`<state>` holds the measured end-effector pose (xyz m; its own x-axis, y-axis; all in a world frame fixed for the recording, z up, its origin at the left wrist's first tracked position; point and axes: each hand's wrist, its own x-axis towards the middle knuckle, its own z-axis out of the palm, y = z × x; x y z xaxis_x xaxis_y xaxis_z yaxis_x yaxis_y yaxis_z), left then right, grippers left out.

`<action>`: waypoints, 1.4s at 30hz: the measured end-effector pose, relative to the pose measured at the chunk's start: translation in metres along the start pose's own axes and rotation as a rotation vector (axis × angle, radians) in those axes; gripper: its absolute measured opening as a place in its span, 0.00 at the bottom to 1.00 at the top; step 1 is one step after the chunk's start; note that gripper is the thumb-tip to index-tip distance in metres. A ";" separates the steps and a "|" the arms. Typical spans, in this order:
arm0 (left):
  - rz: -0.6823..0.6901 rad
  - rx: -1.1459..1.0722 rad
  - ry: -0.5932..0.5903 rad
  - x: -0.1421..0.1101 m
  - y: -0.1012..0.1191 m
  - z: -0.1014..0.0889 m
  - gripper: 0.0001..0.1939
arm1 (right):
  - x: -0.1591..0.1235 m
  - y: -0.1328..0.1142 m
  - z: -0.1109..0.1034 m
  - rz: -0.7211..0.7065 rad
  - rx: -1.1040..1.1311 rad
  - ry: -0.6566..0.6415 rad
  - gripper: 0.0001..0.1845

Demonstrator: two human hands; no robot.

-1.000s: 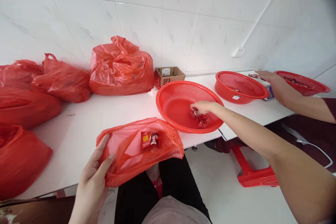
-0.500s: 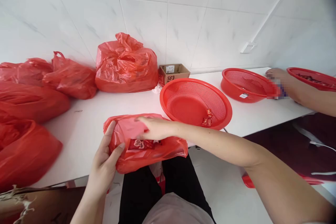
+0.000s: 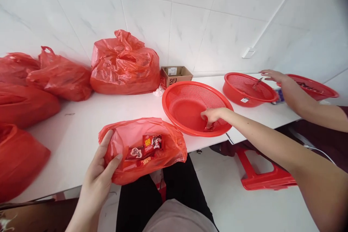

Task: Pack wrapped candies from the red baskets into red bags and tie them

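My left hand (image 3: 100,165) grips the left edge of a red plastic bag (image 3: 160,159), thumb on the inside. The bag gapes open at the table's front edge. In it lie a dark red packet (image 3: 135,153), a brighter red packet (image 3: 153,143) with a cartoon figure, and a small red-and-gold wrapped sweet (image 3: 145,161). My right hand (image 3: 212,116) is down inside a red perforated basket (image 3: 187,86), at its right front side. Its fingers are closed around a small red wrapped sweet (image 3: 209,128), mostly covered by the hand.
Several filled red bags (image 3: 123,69) stand along the left and back of the white table (image 3: 81,127). A small cardboard box (image 3: 179,74) sits by the wall. On the right, another person's hand (image 3: 273,75) is above a second red basket (image 3: 244,96). A red stool (image 3: 261,177) stands below.
My right hand has left the bag and gone right into the basket, onto the sweets there. The packets in the bag are now uncovered. The other person's hand has lifted above the second basket.
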<state>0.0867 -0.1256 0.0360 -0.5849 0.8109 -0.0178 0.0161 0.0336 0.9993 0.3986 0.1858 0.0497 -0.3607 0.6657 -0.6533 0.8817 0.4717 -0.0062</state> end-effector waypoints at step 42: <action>-0.049 -0.018 0.032 -0.005 -0.004 -0.006 0.36 | -0.049 -0.039 -0.028 -0.269 0.288 0.120 0.17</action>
<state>0.0847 -0.1329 0.0322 -0.6102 0.7895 -0.0660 -0.0280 0.0618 0.9977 0.3740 0.1509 0.1033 -0.6083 0.6111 -0.5065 0.7937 0.4686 -0.3878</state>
